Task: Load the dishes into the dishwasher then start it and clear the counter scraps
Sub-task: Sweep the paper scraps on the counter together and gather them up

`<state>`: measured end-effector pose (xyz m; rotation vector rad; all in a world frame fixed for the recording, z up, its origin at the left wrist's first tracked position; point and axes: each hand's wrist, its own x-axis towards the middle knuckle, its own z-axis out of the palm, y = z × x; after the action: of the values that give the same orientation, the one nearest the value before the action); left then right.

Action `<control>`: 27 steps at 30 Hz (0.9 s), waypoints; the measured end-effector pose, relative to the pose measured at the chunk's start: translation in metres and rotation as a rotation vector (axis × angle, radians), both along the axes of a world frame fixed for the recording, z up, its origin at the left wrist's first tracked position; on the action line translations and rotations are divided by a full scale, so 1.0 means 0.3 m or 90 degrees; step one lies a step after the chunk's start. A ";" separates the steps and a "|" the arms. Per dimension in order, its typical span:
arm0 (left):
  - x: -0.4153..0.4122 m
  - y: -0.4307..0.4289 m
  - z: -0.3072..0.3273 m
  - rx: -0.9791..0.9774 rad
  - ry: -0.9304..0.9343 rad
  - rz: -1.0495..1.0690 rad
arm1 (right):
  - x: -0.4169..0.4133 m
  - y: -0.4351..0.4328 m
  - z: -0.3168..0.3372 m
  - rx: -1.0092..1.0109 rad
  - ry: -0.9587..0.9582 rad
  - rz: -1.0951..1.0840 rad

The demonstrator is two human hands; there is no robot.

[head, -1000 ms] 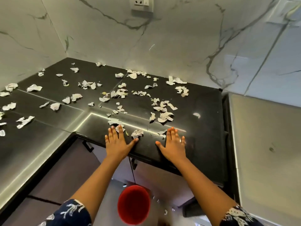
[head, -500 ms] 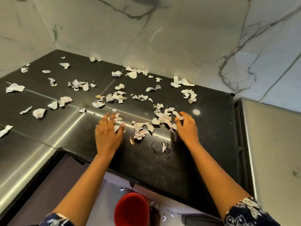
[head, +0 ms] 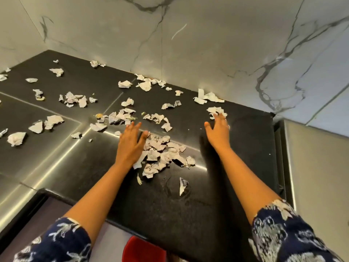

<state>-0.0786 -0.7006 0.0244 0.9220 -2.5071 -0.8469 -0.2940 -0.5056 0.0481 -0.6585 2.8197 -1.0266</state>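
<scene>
Torn paper scraps (head: 53,121) lie scattered over the left part of the black counter (head: 245,152), from its left edge up into the back left corner, well apart from both hands. More pieces (head: 122,116) sit near the middle of the counter, just beyond the left fingertips.

The left hand (head: 130,146) lies palm down on the counter, fingers straight and spread, holding nothing. Its thumb side touches a heap of scraps (head: 162,152), which lies just to its right, between the two hands and closer to the left one. A single scrap (head: 183,184) lies apart from the heap, nearer the front edge. Below that edge the top of a red bin (head: 144,249) shows.

The right hand (head: 218,131) reaches toward the back right corner, palm down, fingers stretched out and a little apart, gripping nothing. Its fingertips rest on a small clump of scraps (head: 217,111), which lies under and just beyond them. Further pieces (head: 207,97) lie along the back edge, against the marble wall (head: 207,44). A grey metal surface (head: 317,167) stands beside the counter's right edge.
</scene>
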 end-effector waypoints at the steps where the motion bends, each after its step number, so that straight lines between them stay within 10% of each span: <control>1: -0.014 -0.029 -0.004 -0.001 0.003 0.003 | -0.060 -0.001 -0.006 0.041 -0.013 -0.037; 6: -0.060 -0.069 -0.034 -0.084 -0.068 -0.002 | -0.166 -0.075 -0.038 0.209 -0.020 0.091; 10: -0.038 -0.074 -0.018 -0.025 0.042 -0.040 | -0.107 -0.111 -0.022 0.058 -0.071 0.301; 13: -0.016 -0.143 -0.019 -0.104 0.099 0.051 | -0.177 -0.108 -0.001 -0.101 -0.066 0.150; 18: -0.030 -0.341 -0.046 -0.069 -0.140 0.239 | -0.386 -0.181 -0.018 0.045 -0.044 0.044; 24: -0.153 -0.290 -0.001 -0.032 -0.119 -0.074 | -0.285 -0.322 -0.032 0.216 0.022 0.319; 27: -0.127 -0.253 0.020 -0.009 -0.034 -0.175 | -0.212 -0.350 -0.013 0.090 -0.092 0.449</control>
<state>-0.1168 -0.7766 0.0305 0.6106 -2.7244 -0.8926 -0.3576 -0.6105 0.0442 -1.3508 2.2121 -0.6919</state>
